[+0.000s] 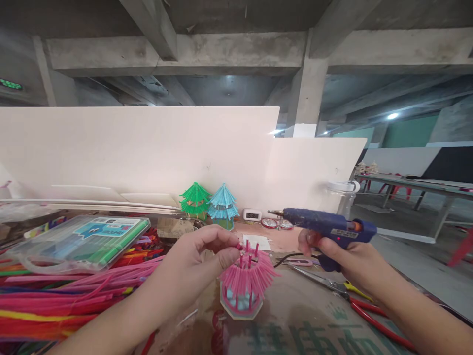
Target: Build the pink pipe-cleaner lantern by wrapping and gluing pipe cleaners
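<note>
Standing before me is a small pink pavilion model [248, 276] with a fringed roof, upright pink posts on top and an octagonal base. My left hand [210, 246] is at the roof's left edge, thumb and fingers pinched around a small dark pink piece, perhaps a post, mostly covered by the fingertips. To the right, my right hand [338, 251] grips a blue hot glue gun [321, 220] by its handle. The gun's nozzle points left, above and apart from the model. A red light shows on its body.
Bundles of coloured pipe cleaners [74, 296] and a clear plastic case [92, 241] lie left. Green [195, 199] and blue [223, 202] fringed models stand behind, beside a small digital clock [252, 215]. Red-handled scissors [343, 291] lie right; a clear jar [338, 197] stands behind the gun.
</note>
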{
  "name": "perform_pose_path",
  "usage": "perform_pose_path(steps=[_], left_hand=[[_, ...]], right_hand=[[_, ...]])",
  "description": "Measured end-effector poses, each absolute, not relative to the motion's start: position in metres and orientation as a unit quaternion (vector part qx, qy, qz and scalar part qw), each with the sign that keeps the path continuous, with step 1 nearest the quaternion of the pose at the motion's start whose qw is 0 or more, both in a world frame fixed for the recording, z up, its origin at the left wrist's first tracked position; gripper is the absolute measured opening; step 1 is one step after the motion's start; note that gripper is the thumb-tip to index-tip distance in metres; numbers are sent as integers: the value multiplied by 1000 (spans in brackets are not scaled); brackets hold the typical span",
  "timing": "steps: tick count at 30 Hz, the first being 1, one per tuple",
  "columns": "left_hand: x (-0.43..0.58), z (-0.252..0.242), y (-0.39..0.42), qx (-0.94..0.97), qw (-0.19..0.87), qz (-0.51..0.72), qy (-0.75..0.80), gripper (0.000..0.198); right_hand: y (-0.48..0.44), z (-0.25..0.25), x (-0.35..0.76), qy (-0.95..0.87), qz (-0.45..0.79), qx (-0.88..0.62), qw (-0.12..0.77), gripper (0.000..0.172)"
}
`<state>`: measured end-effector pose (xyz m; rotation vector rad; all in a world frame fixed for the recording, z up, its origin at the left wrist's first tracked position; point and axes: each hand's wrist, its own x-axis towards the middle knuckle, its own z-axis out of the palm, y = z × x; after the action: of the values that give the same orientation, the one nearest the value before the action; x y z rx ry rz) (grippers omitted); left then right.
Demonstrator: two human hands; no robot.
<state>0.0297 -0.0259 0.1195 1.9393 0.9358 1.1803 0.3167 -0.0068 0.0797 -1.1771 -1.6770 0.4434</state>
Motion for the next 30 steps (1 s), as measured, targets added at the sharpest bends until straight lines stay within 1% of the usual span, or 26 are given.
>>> perform_pose_path(steps=[2,5,9,13,15,20,24,27,30], left_hand=[[31,120,-25,743,336,455,358,15],[31,119,-23,746,342,449,353,16],[31,116,-23,754,343,440,347,17],[31,117,-24,758,332,436,355,16],[32,118,-25,757,332,437,355,15],[33,118,-25,754,332,442,354,16],[31,117,-26,757,322,435,366,18],[30,116,-25,757,326,429,369,20],[30,116,-25,759,326,430,366,18]], right_hand=[[-18,86,309,-735,205,-442,472,61],[-32,98,295,-783,205,-384,444,59],[-37,99,286,-807,197,-338,443,61],[-34,90,287,-792,187,-383,437,65],[-35,90,286,-796,194,-378,431,66],[-41,97,279,-808,203,-351,428,58],[-43,98,276,-812,182,-356,425,64],[-42,96,276,-800,165,-388,427,67],[-41,94,278,-782,148,-433,423,66]])
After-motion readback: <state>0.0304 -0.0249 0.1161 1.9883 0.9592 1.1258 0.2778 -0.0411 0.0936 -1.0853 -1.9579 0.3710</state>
